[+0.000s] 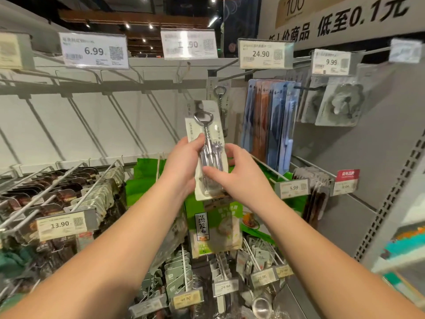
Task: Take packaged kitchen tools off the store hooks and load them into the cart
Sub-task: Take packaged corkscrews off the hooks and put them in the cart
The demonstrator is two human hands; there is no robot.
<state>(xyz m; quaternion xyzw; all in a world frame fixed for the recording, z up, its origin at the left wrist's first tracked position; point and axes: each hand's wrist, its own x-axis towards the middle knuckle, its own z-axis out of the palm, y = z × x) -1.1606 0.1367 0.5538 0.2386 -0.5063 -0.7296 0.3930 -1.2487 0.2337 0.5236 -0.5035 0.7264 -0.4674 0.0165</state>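
A packaged metal corkscrew (208, 134) on a white card is held upright in front of the shelf, off its hook. My left hand (184, 162) grips the card's left edge, thumb on the front. My right hand (239, 173) holds the lower right of the pack, fingers across the blister. Behind it, a second packaged corkscrew (221, 97) still hangs on the hook under the 24.90 tag (264, 54). No cart is in view.
Bare hooks (96, 74) run across the upper left. Blue and orange flat packs (271, 125) hang to the right, grey packs (340, 104) beyond. Green steamer-cloth packs (216, 229) hang below my hands. Dark packs (57, 194) fill the lower left hooks.
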